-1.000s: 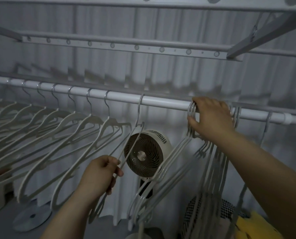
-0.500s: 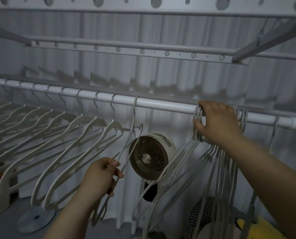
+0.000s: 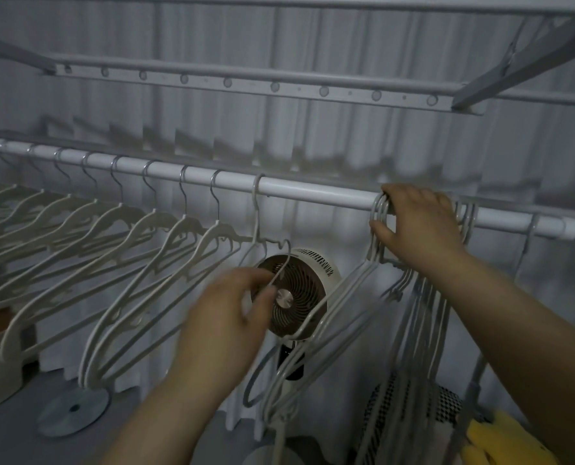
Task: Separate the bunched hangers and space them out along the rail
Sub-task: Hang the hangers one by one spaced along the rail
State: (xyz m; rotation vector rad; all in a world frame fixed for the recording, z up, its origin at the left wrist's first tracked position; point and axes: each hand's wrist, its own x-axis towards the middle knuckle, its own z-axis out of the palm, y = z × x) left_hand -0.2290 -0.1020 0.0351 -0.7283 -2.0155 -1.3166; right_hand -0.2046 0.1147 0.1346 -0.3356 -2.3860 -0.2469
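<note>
Your left hand (image 3: 225, 317) has come up and to the right, beside the last spaced hanger (image 3: 256, 209). It is blurred, so I cannot tell if it pinches the wire. Your right hand (image 3: 420, 229) stays curled round the bunched hangers (image 3: 378, 209) on the rail (image 3: 312, 191). A long row at the left already hangs spaced, and the bunch is still to be separated.
</note>
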